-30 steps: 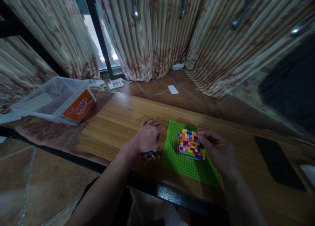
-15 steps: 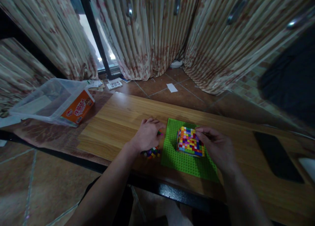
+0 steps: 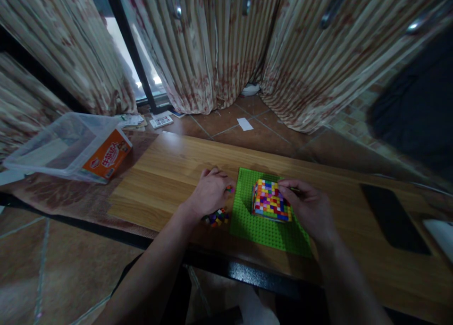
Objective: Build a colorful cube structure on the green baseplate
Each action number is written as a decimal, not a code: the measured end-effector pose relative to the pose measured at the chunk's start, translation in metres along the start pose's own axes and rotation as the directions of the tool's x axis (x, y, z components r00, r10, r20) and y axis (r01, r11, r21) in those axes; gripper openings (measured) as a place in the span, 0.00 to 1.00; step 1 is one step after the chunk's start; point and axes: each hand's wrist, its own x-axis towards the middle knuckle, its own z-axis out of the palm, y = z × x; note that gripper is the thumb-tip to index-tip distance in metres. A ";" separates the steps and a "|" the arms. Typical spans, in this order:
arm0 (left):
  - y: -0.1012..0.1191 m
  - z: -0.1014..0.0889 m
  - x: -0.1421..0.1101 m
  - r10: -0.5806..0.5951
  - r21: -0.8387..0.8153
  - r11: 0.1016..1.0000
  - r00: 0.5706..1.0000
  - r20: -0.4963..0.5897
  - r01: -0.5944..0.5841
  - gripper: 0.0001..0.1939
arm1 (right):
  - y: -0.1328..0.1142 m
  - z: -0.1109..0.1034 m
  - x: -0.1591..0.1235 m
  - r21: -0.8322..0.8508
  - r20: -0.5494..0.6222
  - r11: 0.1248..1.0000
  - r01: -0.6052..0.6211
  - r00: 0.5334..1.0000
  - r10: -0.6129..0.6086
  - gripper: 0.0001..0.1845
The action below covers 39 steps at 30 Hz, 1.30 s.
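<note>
A block built of many small coloured bricks (image 3: 271,200) stands on a green studded baseplate (image 3: 262,228) on the wooden table. My right hand (image 3: 309,208) rests against the block's right side, fingers curled and pinched at its top right corner; what they pinch is too small to name. My left hand (image 3: 211,192) lies palm down with fingers bent over a small pile of loose coloured bricks (image 3: 218,217) just left of the baseplate. Whether it holds a brick is hidden.
A clear plastic tub (image 3: 60,145) with an orange label lies at the far left on a patterned cloth. A dark flat phone-like slab (image 3: 389,217) lies at the right, a white object (image 3: 440,233) beyond it. Striped curtains hang behind; papers lie on the tiled floor.
The view has shifted slightly, so everything sits a little higher and further left. Both hands stay at the same places by the bricks and the block.
</note>
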 end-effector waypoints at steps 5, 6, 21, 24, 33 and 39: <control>0.002 -0.001 0.000 -0.009 -0.020 1.000 1.000 -0.026 0.009 0.09 | -0.003 0.000 0.000 -0.015 -0.022 1.000 0.013 1.000 -0.013 0.12; 0.003 -0.003 0.001 -0.012 -0.043 0.999 0.999 -0.041 0.010 0.09 | -0.005 0.000 -0.001 -0.029 -0.045 0.999 0.036 0.998 -0.038 0.12; 0.039 -0.008 0.000 -0.080 -0.773 0.622 0.971 -0.226 -0.129 0.12 | -0.053 0.035 -0.023 -0.221 0.182 0.824 0.521 0.852 -0.490 0.10; 0.045 -0.006 0.000 -0.105 -0.779 0.613 0.963 -0.249 -0.134 0.13 | -0.050 0.038 -0.023 -0.233 0.157 0.797 0.557 0.831 -0.534 0.10; 0.054 0.005 0.002 -0.283 -0.807 0.585 0.911 -0.299 -0.083 0.10 | -0.048 0.049 -0.028 -0.286 0.029 0.788 0.546 0.827 -0.562 0.11; 0.055 0.008 0.004 -0.345 -0.835 0.547 0.892 -0.291 -0.060 0.10 | -0.054 0.046 -0.030 -0.295 -0.027 0.845 0.446 0.880 -0.474 0.12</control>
